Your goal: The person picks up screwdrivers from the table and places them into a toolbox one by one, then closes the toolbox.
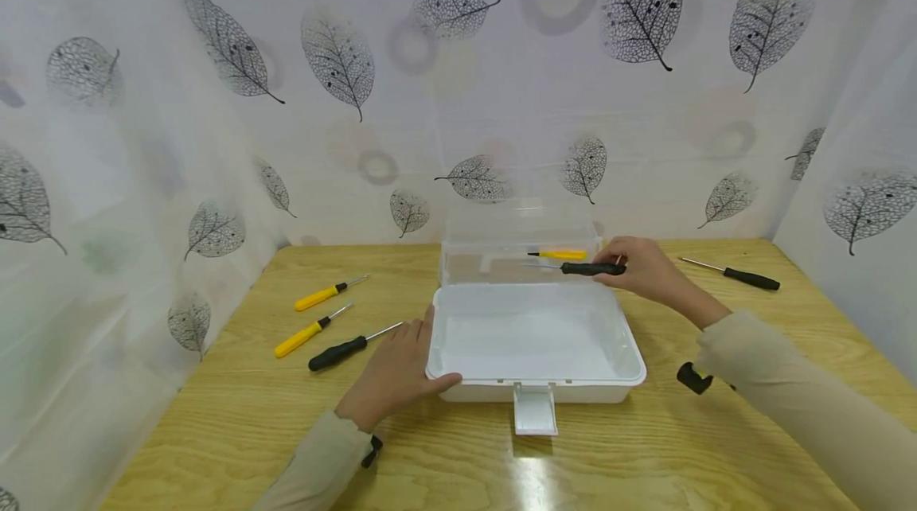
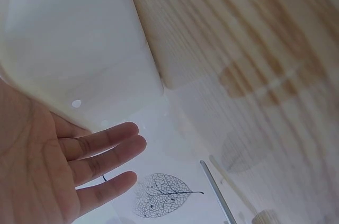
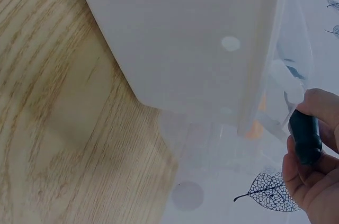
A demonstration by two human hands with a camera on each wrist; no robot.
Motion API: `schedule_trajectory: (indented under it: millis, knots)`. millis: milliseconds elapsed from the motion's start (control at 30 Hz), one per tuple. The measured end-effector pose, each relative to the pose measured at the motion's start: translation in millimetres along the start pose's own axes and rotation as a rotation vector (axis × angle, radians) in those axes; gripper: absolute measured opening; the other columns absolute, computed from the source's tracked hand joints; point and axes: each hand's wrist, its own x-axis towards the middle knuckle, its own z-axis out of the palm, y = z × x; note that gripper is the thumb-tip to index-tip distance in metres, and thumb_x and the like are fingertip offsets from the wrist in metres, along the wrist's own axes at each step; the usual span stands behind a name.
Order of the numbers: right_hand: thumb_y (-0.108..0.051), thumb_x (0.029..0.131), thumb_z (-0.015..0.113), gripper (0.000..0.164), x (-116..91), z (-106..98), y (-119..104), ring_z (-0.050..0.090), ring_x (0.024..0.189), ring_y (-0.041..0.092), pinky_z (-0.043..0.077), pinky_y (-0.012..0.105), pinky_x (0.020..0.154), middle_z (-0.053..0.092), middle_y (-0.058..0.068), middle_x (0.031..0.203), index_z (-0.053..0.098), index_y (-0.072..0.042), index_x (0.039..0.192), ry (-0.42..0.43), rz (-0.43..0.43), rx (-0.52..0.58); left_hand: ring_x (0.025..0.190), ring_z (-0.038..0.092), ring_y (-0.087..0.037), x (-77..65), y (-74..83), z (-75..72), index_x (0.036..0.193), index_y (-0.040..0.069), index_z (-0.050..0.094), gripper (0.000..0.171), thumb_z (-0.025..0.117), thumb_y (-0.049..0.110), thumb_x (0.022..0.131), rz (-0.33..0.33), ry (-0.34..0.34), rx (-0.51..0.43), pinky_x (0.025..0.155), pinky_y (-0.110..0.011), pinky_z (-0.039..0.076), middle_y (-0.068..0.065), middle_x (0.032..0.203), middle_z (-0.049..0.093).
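A white plastic toolbox (image 1: 537,392) stands on the table with its translucent lid (image 1: 466,266) folded back. My left hand (image 1: 397,364) rests against its left end, fingers extended and thumb on the front rim; in the left wrist view the fingers (image 2: 108,142) look straight and spread. With my right hand (image 1: 637,268) I pinch a black-handled screwdriver (image 1: 591,268) by the end of its handle, over the back of the box, its shaft pointing left. The right wrist view shows the dark handle (image 3: 305,136) between thumb and fingers. A yellow screwdriver (image 1: 562,255) lies in the opened lid.
Left of the box lie two yellow-handled screwdrivers (image 1: 318,298) and a black-handled screwdriver (image 1: 340,353), its tip near my left hand. Another black-handled screwdriver (image 1: 748,278) lies at the far right. The latch (image 1: 535,411) hangs down in front. A leaf-patterned curtain (image 1: 501,97) surrounds the table.
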Motion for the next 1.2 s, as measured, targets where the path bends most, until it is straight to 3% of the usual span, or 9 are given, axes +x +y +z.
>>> schedule_trajectory:
  millis: [333, 900, 1200]
  knots:
    - [-0.007, 0.075, 0.077, 0.016, 5.3, 5.5, -4.5, 0.057, 0.070, 0.014, 0.049, 0.027, 0.062, 0.067, 0.007, 0.082, 0.072, -0.003, 0.089, 0.002, -0.039, -0.006, 0.114, 0.054, -0.033, 0.1, -0.6, 2.0, 0.146, -0.007, 0.022, 0.106, 0.053, 0.069, 0.079, 0.005, 0.002, -0.002, 0.100, -0.045, 0.043, -0.022, 0.128, 0.054]
    - [-0.008, 0.076, 0.077, 0.015, 7.3, 8.5, -12.8, 0.058, 0.071, 0.017, 0.049, 0.031, 0.062, 0.066, 0.011, 0.087, 0.072, -0.002, 0.089, -0.014, -0.033, -0.046, 0.114, 0.054, -0.033, -0.8, 0.5, -0.2, 0.146, -0.006, 0.022, 0.106, 0.054, 0.068, 0.079, -0.001, -0.002, -0.016, 0.101, -0.045, 0.042, -0.022, 0.128, 0.054]
    - [-0.009, 0.078, 0.075, 0.020, 8.7, 10.9, -18.8, 0.061, 0.080, 0.024, 0.054, 0.039, 0.070, 0.067, 0.015, 0.093, 0.072, 0.001, 0.095, -0.032, 0.012, -0.096, 0.112, 0.055, -0.032, -0.3, 0.1, 0.3, 0.146, -0.007, 0.022, 0.105, 0.054, 0.068, 0.080, 0.004, 0.015, -0.007, 0.100, -0.045, 0.043, -0.022, 0.126, 0.055]
